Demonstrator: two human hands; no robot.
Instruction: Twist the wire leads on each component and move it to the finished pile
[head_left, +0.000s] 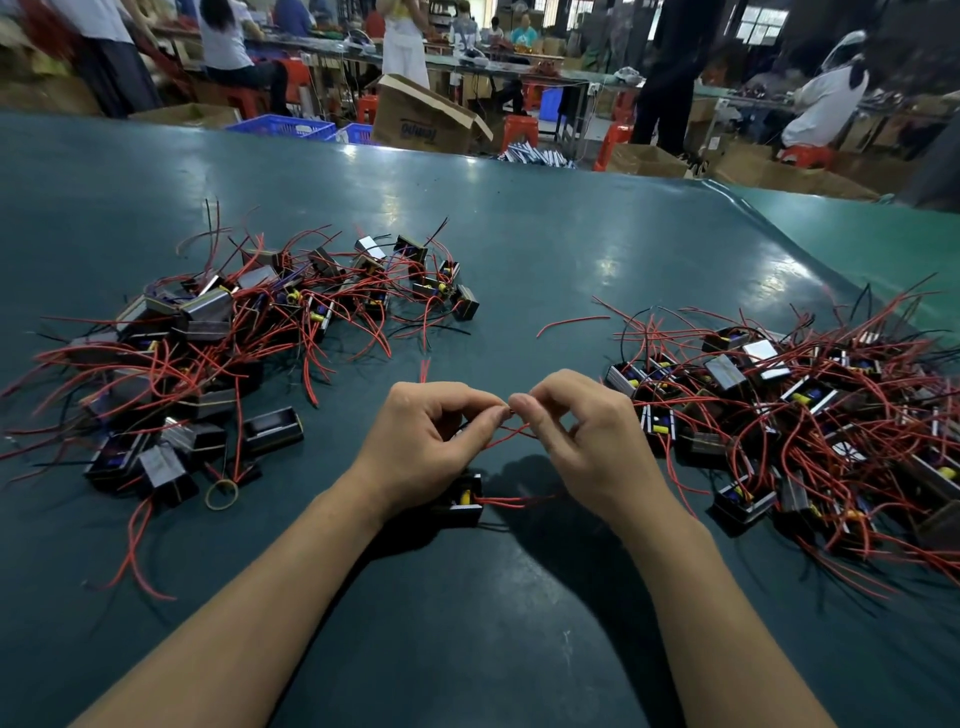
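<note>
With the small black box-shaped component (464, 500) lying on the dark green desk (519, 249) under the wrists, left hand (426, 441) and right hand (587, 436) fingers pinch its thin red wire leads (511, 431); twisting probably goes best pinched near the tips, wires taut.

Both bare forearms come in from the bottom and angle toward each other in the middle. Left hand (426, 436) and right hand (582, 431) sit knuckles up, fingers curled, thumb and forefinger tips pinched. The two pinches nearly touch, with the wrists low and well apart.
</note>
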